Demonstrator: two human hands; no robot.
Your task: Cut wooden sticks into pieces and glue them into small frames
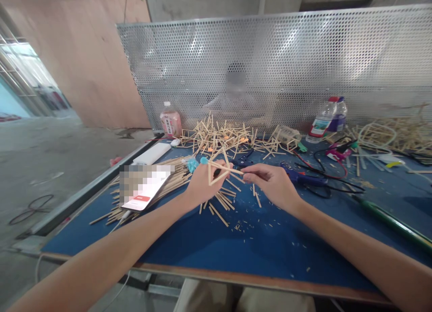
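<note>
Above the middle of the blue table, my left hand (204,183) is closed around a small frame of thin wooden sticks (219,178), part of which forms a triangle. My right hand (272,185) pinches the tip of a thin wooden stick (236,170) that runs across this frame. Whether that stick is joined to the frame, I cannot tell. Below the hands lie short cut sticks (222,202) and small shavings. Longer sticks (177,173) lie in a bundle left of my left hand. A blue glue gun (308,179) rests beyond my right hand.
A heap of stick pieces (219,134) lies along a perforated metal screen (270,46), with a person behind it. A phone (151,192) and white box (151,154) are at left. Bottles (171,124), a plastic cup (286,135), cables and a green tool (394,219) surround the work area.
</note>
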